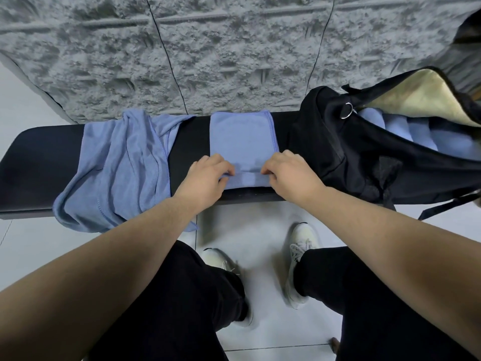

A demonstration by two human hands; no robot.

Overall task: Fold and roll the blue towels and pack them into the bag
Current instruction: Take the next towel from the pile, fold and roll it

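Head view: my left hand [205, 175] and right hand [289, 173] each pinch the near hem of the folded towel [243, 142] at mid-frame on the surface [39, 165]. Its long axis runs up-frame from both grips, so I judge the roll goes that way; the bag [364, 157] lies right, nearer my right hand.

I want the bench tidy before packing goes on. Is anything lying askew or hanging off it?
Yes. The loose blue towels at the left are crumpled, and droop over the front edge of the bench. The folded towel under both hands lies flat and straight.

Even, soft light; wide-angle bending toward edges.
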